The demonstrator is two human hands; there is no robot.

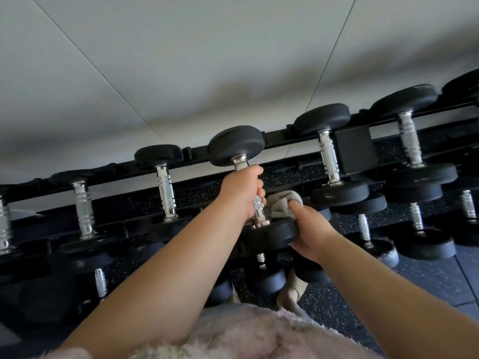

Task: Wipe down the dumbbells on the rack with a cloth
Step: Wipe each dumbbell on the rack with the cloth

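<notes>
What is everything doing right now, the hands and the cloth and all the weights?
Held dumbbell, gripped between both hands.
Cloth, bunched up against the held dumbbell's near end.
Left hand, grips the held dumbbell's handle.
Right hand, holds the cloth under its thumb.
Other dumbbells, resting on the rack.

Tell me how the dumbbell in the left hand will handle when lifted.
Likely heavy for its size: the dumbbell has thick black heads. Those round heads would probably roll once set down. The knurled handle under the left hand should resist slipping.
</notes>
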